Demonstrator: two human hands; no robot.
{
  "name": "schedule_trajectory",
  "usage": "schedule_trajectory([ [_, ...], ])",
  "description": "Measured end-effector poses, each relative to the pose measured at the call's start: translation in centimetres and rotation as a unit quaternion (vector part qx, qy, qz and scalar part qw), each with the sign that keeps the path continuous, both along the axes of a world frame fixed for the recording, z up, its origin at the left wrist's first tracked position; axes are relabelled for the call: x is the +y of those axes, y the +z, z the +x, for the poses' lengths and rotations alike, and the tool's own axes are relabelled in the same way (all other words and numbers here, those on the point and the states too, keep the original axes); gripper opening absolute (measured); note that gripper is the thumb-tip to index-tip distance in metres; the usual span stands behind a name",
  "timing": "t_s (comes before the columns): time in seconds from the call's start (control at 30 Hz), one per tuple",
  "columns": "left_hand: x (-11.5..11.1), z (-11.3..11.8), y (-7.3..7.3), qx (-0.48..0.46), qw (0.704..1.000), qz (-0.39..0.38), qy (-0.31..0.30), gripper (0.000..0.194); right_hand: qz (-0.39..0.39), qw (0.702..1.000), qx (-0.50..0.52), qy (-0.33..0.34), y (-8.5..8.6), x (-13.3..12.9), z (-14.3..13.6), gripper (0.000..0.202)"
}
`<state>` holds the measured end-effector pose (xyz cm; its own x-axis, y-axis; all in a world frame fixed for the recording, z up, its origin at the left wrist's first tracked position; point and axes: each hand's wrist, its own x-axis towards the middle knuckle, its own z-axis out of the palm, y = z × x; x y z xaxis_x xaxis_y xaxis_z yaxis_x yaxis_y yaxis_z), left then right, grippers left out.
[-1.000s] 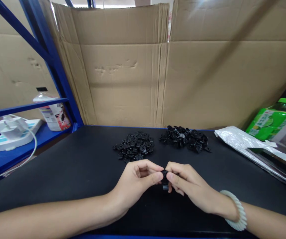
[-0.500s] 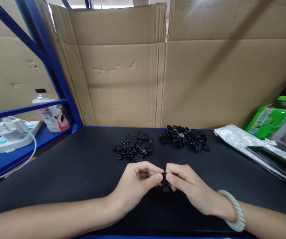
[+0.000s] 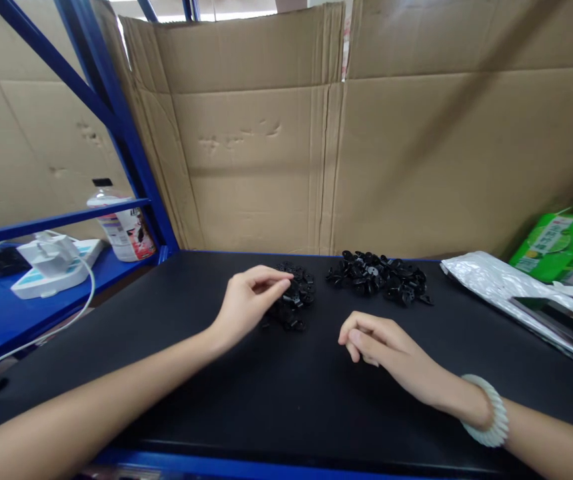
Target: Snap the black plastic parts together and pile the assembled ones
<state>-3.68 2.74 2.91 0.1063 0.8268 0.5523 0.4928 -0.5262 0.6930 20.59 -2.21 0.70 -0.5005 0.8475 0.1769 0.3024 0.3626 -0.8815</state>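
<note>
My left hand (image 3: pixel 249 303) reaches over the left pile of small black plastic parts (image 3: pixel 299 293). Its thumb and forefinger are brought together at the near side of the pile, and dark parts behind the fingertips hide whether one is pinched. My right hand (image 3: pixel 379 343) hovers above the black table, nearer to me, with curled fingers and the thumb against them. Any item inside it is hidden. Beyond it lies the right pile of black parts (image 3: pixel 379 277), with rounder, glossy pieces. A pale twisted bracelet (image 3: pixel 491 413) circles my right wrist.
Cardboard sheets (image 3: pixel 261 153) wall off the back of the black table (image 3: pixel 166 333). On the right lie a silvery bag (image 3: pixel 481 273), a dark flat device (image 3: pixel 561 317) and a green-labelled bottle (image 3: pixel 559 243). A blue shelf on the left holds a power strip (image 3: pixel 56 270) and a bottle (image 3: pixel 121 230).
My hands have parted from the black piece they held together. The left moved forward and left to the pile; the right moved slightly right. That piece is out of sight, and the view shifted slightly left.
</note>
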Motion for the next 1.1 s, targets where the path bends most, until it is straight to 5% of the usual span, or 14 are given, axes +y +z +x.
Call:
schedule_trajectory([
  [0.13,2.8,-1.6,-0.5,0.028,0.998,0.038,0.03,0.019,0.002,1.0,-0.007,-0.015,-0.3,0.5,0.0,0.032],
  [0.27,1.8,-1.0,-1.1,0.048,0.995,0.089,0.012,0.017,0.07,0.993,-0.08,-0.06,0.1,1.1,0.6,0.022],
  [0.47,-2.2,1.4,-1.5,0.14,0.953,0.2,-0.181,0.026,0.252,0.907,-0.274,-0.199,2.0,4.8,7.1,0.008],
  [0.63,-3.3,2.2,-2.1,0.167,0.931,0.186,-0.267,0.031,0.305,0.884,-0.306,-0.179,3.0,7.1,11.8,0.02],
  [0.8,-3.2,2.2,-2.4,0.16,0.934,0.166,-0.273,0.032,0.307,0.895,-0.3,-0.12,1.8,7.8,11.6,0.019],
  [1.1,-3.6,2.4,-2.1,0.134,0.942,0.133,-0.277,0.031,0.299,0.915,-0.205,-0.176,2.1,7.9,10.9,0.017],
])
